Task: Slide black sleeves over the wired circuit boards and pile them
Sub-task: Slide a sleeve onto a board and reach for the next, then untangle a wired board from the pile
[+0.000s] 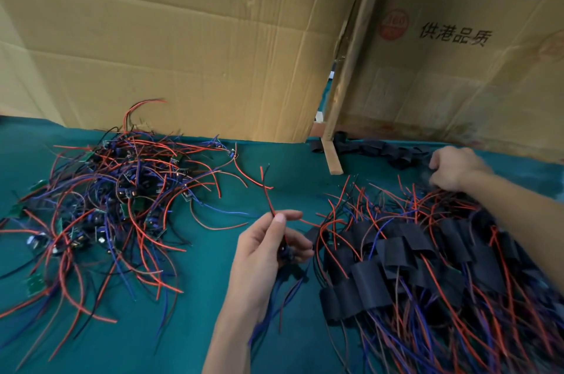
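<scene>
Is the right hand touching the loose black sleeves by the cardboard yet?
Cannot tell. In the head view the right hand sits at the near end of the loose black sleeves, but its fingertips are motion-blurred, so neither contact nor a gap shows plainly.

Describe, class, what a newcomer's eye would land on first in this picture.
First, the tangled heap of bare wired boards at left and the pile of black-sleeved ones at right, on green cloth. Between them the left hand holds one board's wires; the right hand reaches toward loose black sleeves.
</scene>
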Demonstrator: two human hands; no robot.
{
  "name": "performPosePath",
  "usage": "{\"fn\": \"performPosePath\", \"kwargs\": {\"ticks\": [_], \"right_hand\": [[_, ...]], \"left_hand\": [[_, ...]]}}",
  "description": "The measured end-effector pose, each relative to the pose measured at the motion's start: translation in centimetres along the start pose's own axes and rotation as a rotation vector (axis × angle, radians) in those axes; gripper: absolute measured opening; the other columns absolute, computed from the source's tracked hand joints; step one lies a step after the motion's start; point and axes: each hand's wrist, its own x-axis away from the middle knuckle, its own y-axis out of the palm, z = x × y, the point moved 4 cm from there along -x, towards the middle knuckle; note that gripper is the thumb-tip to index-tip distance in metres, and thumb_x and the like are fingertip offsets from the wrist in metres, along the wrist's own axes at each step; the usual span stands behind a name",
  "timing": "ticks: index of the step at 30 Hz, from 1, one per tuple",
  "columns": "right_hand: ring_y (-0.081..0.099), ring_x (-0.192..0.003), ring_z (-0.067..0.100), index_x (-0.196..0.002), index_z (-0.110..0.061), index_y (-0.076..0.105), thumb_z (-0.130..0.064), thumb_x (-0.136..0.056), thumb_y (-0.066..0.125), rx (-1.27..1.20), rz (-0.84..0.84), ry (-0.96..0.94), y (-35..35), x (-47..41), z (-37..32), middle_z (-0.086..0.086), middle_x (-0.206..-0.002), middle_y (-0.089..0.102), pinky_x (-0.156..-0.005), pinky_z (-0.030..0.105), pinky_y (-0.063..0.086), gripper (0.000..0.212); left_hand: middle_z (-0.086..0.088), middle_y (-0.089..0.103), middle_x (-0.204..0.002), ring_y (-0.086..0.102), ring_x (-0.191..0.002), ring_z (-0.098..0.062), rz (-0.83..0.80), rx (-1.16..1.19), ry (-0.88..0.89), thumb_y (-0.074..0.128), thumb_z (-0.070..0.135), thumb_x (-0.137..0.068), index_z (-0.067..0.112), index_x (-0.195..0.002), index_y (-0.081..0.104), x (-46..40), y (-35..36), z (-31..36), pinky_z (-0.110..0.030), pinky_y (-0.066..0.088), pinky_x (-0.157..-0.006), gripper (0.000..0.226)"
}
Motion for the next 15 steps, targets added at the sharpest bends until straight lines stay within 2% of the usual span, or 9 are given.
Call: {"fn": "performPosePath", "kwargs": {"ticks": [2, 4, 6, 8, 10, 12, 13, 15], "right_hand": [[0.064, -0.114, 0.036, -0.105, -0.021, 0.075, -0.021, -0.075, 0.085, -0.131, 0.054, -0.008, -1.4, 0.0, -0.5, 0.017, -0.121, 0.07, -0.1, 0.04, 0.053, 0.032], [0.067, -0.105, 0.035, -0.103, -0.021, 0.078, -0.019, -0.077, 0.083, -0.321, 0.177, -0.041, -4.4, 1.0, -1.9, 0.015, -0.11, 0.075, -0.095, 0.036, 0.054, 0.027], [0.068, -0.08, 0.028, -0.089, -0.025, 0.075, -0.016, -0.078, 0.078, -0.609, 0.218, -0.127, -7.6, 4.0, -4.4, 0.01, -0.097, 0.077, -0.077, 0.033, 0.054, 0.014], [0.062, -0.058, 0.015, -0.08, -0.028, 0.075, -0.02, -0.07, 0.076, -0.849, 0.197, -0.268, -9.7, 9.0, -7.7, -0.001, -0.079, 0.075, -0.06, 0.029, 0.052, 0.013], [0.056, -0.046, 0.001, -0.082, -0.034, 0.075, -0.03, -0.061, 0.071, -0.842, 0.222, -0.422, -9.5, 14.8, -11.4, -0.013, -0.064, 0.07, -0.053, 0.021, 0.047, 0.022], [0.06, -0.053, -0.002, -0.083, -0.029, 0.074, -0.031, -0.064, 0.073, -0.706, 0.212, -0.56, -6.6, 19.9, -15.2, -0.018, -0.065, 0.068, -0.052, 0.012, 0.044, 0.019], [0.063, -0.059, 0.0, -0.084, -0.027, 0.073, -0.028, -0.068, 0.076, -0.669, 0.174, -0.594, -4.8, 21.9, -16.9, -0.015, -0.067, 0.07, -0.058, 0.015, 0.049, 0.017], [0.067, -0.071, 0.011, -0.089, -0.024, 0.071, -0.028, -0.075, 0.078, -0.659, 0.079, -0.602, -1.4, 24.1, -19.4, -0.009, -0.08, 0.073, -0.075, 0.03, 0.055, 0.017]], "left_hand": [[-0.017, 0.067, -0.072, 0.065, -0.063, -0.023, 0.011, -0.01, 0.02, 0.042, 0.027, -0.106, 0.015, -0.102, 0.075, -0.1, 0.0, 0.0, -0.027, 0.054, -0.06, 0.035], [-0.016, 0.065, -0.067, 0.062, -0.06, -0.021, 0.03, -0.024, 0.041, 0.04, 0.024, -0.107, 0.012, -0.109, 0.071, -0.2, -0.1, 0.0, -0.027, 0.053, -0.059, 0.033], [-0.015, 0.065, -0.067, 0.061, -0.057, -0.021, 0.038, -0.049, 0.048, 0.037, 0.021, -0.108, 0.013, -0.116, 0.066, -0.3, -0.1, 0.1, -0.025, 0.052, -0.057, 0.031], [-0.014, 0.068, -0.071, 0.061, -0.053, -0.022, 0.038, -0.078, 0.045, 0.036, 0.02, -0.108, 0.016, -0.121, 0.062, -0.2, -0.2, 0.2, -0.025, 0.049, -0.054, 0.03], [-0.015, 0.071, -0.079, 0.061, -0.053, -0.024, 0.036, -0.072, 0.05, 0.036, 0.021, -0.108, 0.018, -0.123, 0.061, -0.2, -0.2, 0.5, -0.028, 0.049, -0.054, 0.029], [-0.014, 0.074, -0.086, 0.06, -0.053, -0.023, 0.045, -0.058, 0.062, 0.037, 0.02, -0.108, 0.018, -0.123, 0.061, 0.0, -0.1, 0.7, -0.028, 0.05, -0.054, 0.028], [-0.011, 0.074, -0.088, 0.061, -0.054, -0.021, 0.052, -0.042, 0.064, 0.038, 0.018, -0.108, 0.018, -0.12, 0.064, 0.0, -0.1, 0.7, -0.027, 0.051, -0.054, 0.028], [-0.004, 0.074, -0.087, 0.063, -0.064, -0.014, 0.064, 0.031, 0.061, 0.043, 0.015, -0.106, 0.02, -0.108, 0.072, 0.0, -0.1, 0.8, -0.023, 0.051, -0.056, 0.029]]}}
